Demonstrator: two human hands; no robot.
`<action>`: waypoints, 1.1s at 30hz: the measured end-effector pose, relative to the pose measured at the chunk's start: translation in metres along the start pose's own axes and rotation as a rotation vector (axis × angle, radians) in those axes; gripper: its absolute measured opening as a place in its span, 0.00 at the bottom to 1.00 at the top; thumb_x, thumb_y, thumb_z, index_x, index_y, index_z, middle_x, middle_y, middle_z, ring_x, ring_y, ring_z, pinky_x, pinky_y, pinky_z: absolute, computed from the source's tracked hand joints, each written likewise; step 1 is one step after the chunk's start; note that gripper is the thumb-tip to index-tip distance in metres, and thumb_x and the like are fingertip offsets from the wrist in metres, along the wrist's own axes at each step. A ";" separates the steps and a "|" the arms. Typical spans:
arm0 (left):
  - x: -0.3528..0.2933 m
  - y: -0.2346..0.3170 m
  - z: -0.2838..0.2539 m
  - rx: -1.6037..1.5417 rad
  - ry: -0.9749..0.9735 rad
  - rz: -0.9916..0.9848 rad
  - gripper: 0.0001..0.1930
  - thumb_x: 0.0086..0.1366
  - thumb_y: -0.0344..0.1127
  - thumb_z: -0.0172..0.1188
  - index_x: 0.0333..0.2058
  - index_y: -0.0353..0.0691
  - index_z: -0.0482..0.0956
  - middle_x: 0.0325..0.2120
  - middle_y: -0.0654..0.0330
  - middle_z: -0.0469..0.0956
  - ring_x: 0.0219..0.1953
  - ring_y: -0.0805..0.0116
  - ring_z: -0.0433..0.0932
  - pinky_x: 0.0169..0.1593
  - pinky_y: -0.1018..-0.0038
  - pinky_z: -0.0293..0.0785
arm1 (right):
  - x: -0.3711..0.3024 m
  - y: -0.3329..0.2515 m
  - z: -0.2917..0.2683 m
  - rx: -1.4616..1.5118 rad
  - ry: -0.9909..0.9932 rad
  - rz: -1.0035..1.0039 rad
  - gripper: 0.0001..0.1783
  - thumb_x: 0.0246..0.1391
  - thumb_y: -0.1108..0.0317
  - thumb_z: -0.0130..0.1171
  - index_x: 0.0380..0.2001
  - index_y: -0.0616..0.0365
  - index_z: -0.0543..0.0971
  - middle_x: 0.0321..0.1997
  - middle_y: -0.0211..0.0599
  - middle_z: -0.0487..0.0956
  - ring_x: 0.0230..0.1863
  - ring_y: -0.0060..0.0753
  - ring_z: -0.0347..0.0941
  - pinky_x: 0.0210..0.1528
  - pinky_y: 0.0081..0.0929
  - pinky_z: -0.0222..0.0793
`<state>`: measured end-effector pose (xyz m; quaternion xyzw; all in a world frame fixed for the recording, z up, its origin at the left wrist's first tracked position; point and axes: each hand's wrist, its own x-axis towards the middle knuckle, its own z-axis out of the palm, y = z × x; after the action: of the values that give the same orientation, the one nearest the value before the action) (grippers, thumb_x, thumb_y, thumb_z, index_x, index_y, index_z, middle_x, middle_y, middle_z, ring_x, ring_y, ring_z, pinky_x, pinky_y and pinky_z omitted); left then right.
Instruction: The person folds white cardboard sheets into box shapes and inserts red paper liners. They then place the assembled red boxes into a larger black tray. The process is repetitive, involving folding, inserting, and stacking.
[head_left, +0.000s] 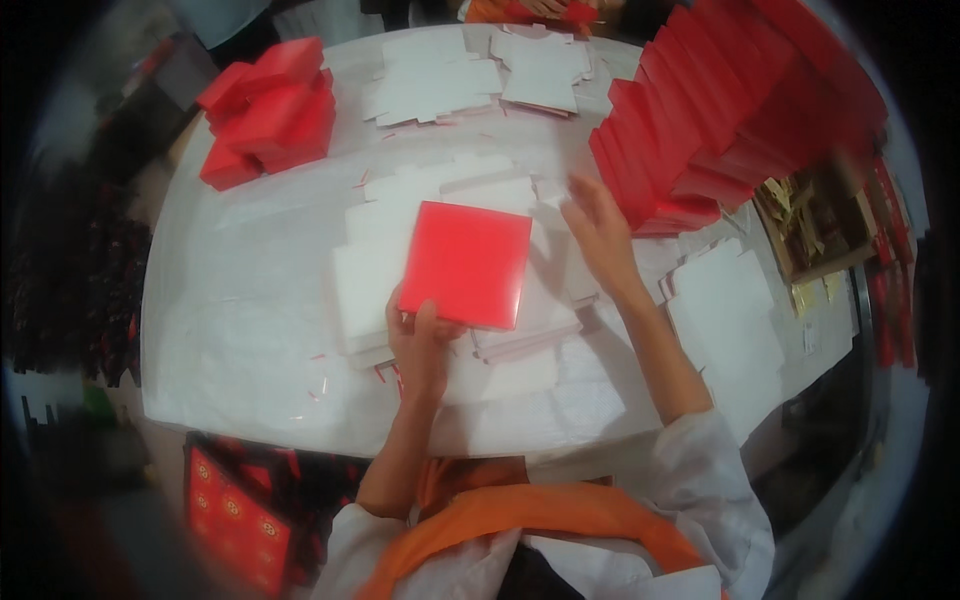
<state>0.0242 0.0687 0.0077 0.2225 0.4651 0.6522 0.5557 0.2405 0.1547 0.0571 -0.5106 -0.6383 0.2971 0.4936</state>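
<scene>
My left hand (pixel 421 345) grips a flat red square box (pixel 467 265) by its near left corner, thumb on top. The box is held over a spread of white cardboard blanks (pixel 370 290). My right hand (pixel 603 238) is raised to the right of the box and does not touch it. Its fingers are stretched out and apart, a little blurred, with nothing in them. Just beyond that hand rises a tall leaning stack of red boxes (pixel 700 110).
Another pile of red boxes (pixel 275 115) stands far left on the white-covered table (pixel 240 300). Flat white blanks (pixel 435 75) lie at the far side, more blanks (pixel 728 320) at the right. A carton of gold pieces (pixel 815 220) sits far right. Another person's hands (pixel 545 8) show at the top.
</scene>
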 end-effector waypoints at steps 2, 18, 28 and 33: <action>-0.018 0.010 0.014 0.068 -0.004 0.042 0.21 0.60 0.31 0.49 0.51 0.38 0.57 0.36 0.54 0.71 0.26 0.69 0.72 0.26 0.74 0.71 | -0.036 -0.002 -0.010 0.182 -0.029 0.195 0.28 0.53 0.66 0.52 0.56 0.61 0.58 0.56 0.45 0.63 0.54 0.36 0.64 0.53 0.29 0.61; -0.008 0.038 -0.050 1.400 0.080 0.825 0.23 0.54 0.27 0.58 0.49 0.34 0.66 0.54 0.47 0.61 0.56 0.51 0.60 0.57 0.62 0.57 | -0.137 0.031 -0.168 -0.601 0.216 0.491 0.28 0.58 0.63 0.47 0.59 0.63 0.57 0.59 0.46 0.61 0.60 0.36 0.56 0.59 0.28 0.52; 0.038 0.035 -0.089 1.422 0.281 0.418 0.24 0.59 0.30 0.49 0.54 0.28 0.58 0.51 0.41 0.63 0.52 0.45 0.63 0.55 0.60 0.59 | -0.080 0.021 -0.003 -0.432 -0.051 0.226 0.29 0.57 0.67 0.45 0.59 0.67 0.53 0.65 0.54 0.49 0.65 0.50 0.47 0.63 0.33 0.45; 0.042 0.019 -0.104 1.600 0.289 0.851 0.25 0.58 0.26 0.49 0.55 0.31 0.56 0.51 0.42 0.64 0.51 0.46 0.65 0.54 0.60 0.61 | -0.078 0.047 0.008 -0.433 -0.106 0.141 0.29 0.58 0.69 0.41 0.60 0.70 0.49 0.66 0.58 0.43 0.67 0.51 0.41 0.65 0.32 0.38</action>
<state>-0.0808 0.0714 -0.0345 0.6096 0.7219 0.3069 -0.1145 0.2490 0.0960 -0.0126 -0.6315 -0.6751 0.2133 0.3163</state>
